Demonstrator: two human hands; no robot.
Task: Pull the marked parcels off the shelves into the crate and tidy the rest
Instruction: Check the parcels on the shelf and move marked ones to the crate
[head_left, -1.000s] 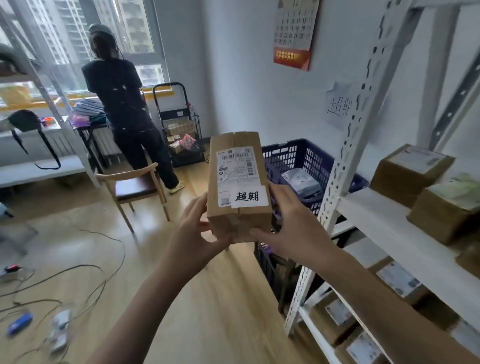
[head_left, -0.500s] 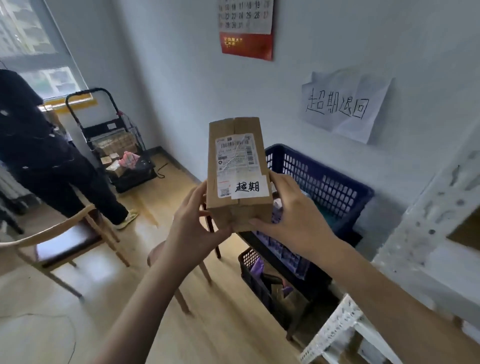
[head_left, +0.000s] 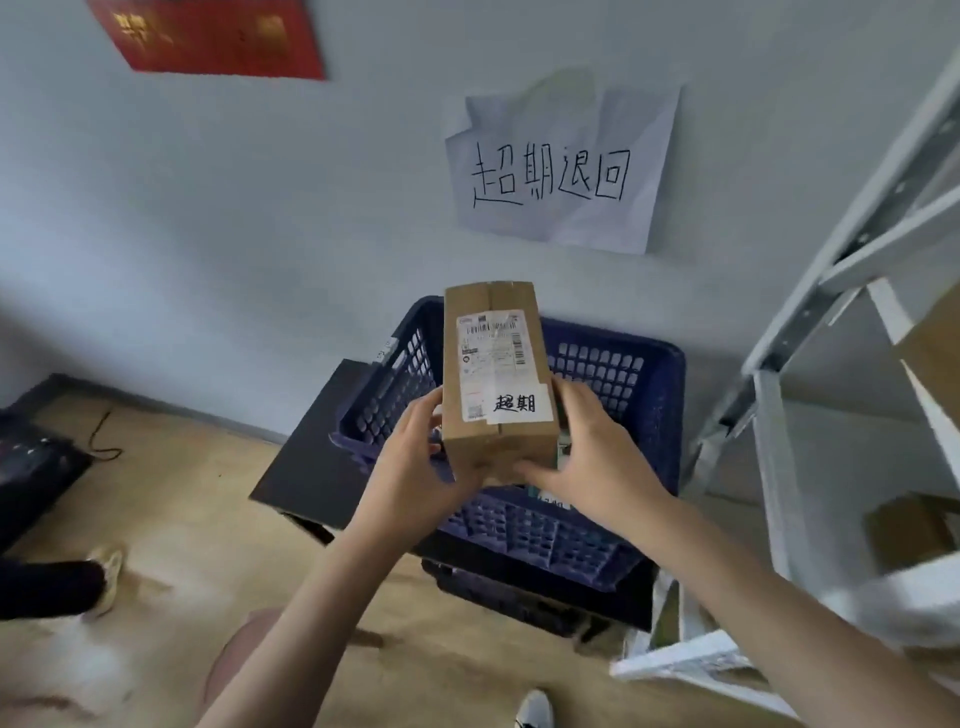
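Both hands, left hand (head_left: 415, 467) and right hand (head_left: 597, 462), gripping marked parcel (head_left: 496, 379) above blue crate (head_left: 639, 410), shelf frame (head_left: 852, 270) alongside

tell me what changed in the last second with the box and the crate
Both hands, left and right, carried the box from beside the shelf to above the blue crate. The grip stayed the same, marked label up; the box is not yet let go.

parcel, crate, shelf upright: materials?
Parcel: matte brown cardboard, taped seam, paper labels. Crate: dark blue, likely moulded plastic, going by the lattice walls. Shelf upright: probably white-painted metal, slotted holes along it.
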